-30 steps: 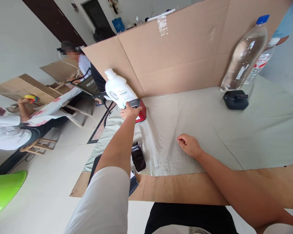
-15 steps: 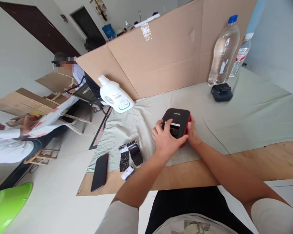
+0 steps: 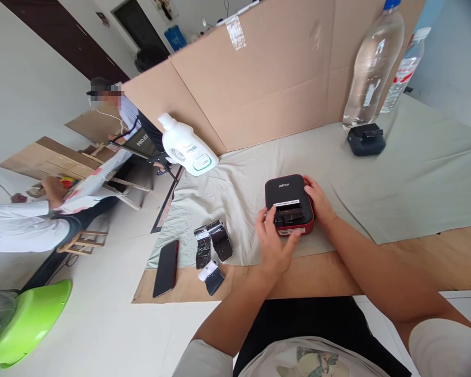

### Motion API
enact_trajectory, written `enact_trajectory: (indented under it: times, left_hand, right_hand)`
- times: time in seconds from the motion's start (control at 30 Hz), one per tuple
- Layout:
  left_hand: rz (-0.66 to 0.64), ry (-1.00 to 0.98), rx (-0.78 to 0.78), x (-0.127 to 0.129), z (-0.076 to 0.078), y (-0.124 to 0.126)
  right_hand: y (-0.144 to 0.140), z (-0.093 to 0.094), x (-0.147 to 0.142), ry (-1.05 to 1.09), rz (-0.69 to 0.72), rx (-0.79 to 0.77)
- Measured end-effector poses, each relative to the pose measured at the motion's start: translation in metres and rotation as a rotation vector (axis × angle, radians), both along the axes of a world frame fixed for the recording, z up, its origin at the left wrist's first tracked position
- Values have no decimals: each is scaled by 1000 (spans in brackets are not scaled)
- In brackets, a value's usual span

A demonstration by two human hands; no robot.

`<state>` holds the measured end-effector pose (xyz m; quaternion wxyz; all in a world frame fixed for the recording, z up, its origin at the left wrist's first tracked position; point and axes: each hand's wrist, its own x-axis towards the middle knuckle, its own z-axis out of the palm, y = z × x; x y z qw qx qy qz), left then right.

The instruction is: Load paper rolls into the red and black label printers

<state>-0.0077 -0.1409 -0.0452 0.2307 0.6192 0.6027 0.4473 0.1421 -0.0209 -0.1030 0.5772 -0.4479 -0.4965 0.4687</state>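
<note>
A small black and red label printer [image 3: 289,201] lies flat on the grey-green cloth [image 3: 416,173] near the table's front edge. My left hand [image 3: 273,246] rests at its near left corner, thumb and fingers touching the front slot. My right hand [image 3: 319,200] presses against its right side. Both hands grip the printer between them. Left of the printer lie black label rolls [image 3: 214,243] and a smaller roll [image 3: 211,275] with white paper.
A black phone [image 3: 166,267] lies on the wooden table edge at the left. A white detergent bottle [image 3: 186,147], two water bottles [image 3: 371,65] and a small black device [image 3: 366,139] stand before a cardboard screen [image 3: 267,84]. Other people sit at the far left.
My left hand brought the printer from beside the white bottle to the front of the table. My right hand has come onto its right side.
</note>
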Motion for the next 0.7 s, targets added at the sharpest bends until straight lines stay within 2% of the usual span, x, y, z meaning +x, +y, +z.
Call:
enact_trajectory:
  times: [0.1, 0.17, 0.27, 0.37, 0.47, 0.57, 0.7]
  left_hand:
    - [73, -316, -118, -16, 1, 22]
    - [91, -507, -262, -26, 1, 42]
    - [49, -652, -381, -34, -3, 65]
    - [13, -668, -368, -35, -10, 74]
    - [-1, -624, -342, -35, -16, 73]
    - [-8, -619, -347, -35, -19, 73]
    - [15, -661, -337, -36, -21, 74]
  right_hand:
    - [-5, 7, 7, 9, -59, 8]
    - [-13, 17, 11, -111, -63, 150]
    - [-27, 36, 16, -350, -36, 412]
    - [-36, 49, 17, -548, 19, 579]
    - [-38, 54, 16, -672, 86, 592]
    - [-38, 54, 14, -719, 99, 573]
    - [-40, 55, 12, -696, 70, 633]
